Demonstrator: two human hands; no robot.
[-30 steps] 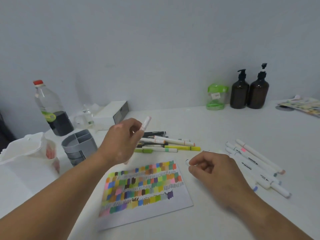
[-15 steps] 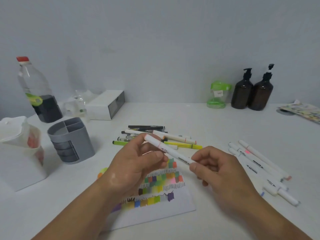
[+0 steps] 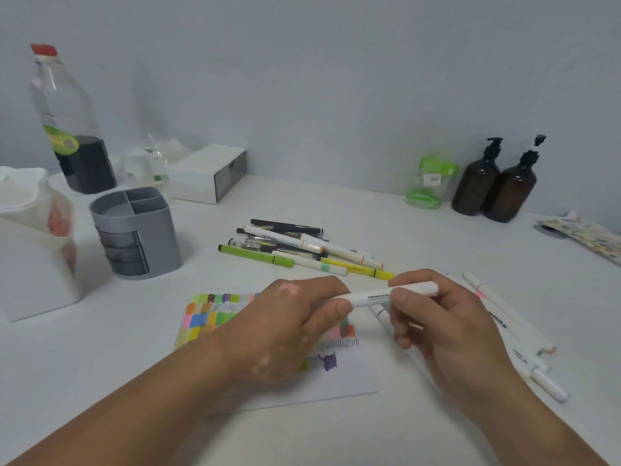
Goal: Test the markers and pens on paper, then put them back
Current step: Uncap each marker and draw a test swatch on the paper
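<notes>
Both hands hold one white marker [image 3: 376, 296] level above the table. My left hand [image 3: 289, 327] grips its left end, and my right hand [image 3: 433, 324] pinches its right end near the cap. Under the hands lies a sheet of paper [image 3: 339, 378] covered with coloured swatches. A pile of pens and markers [image 3: 299, 250] lies behind it. Several white markers [image 3: 517, 331] lie to the right, partly hidden by my right hand. A grey pen holder [image 3: 137, 237] with compartments stands at the left.
A bottle [image 3: 67, 122] with dark liquid and a white box [image 3: 208, 173] stand at the back left. A white container [image 3: 30, 243] sits at the far left. A green jar [image 3: 430, 181] and two brown pump bottles [image 3: 497, 183] stand at the back right, with patterned paper [image 3: 584, 237] beyond.
My left hand came down from near the holder with the marker. My right hand took hold of its other end, and the marker now lies level between both hands.
</notes>
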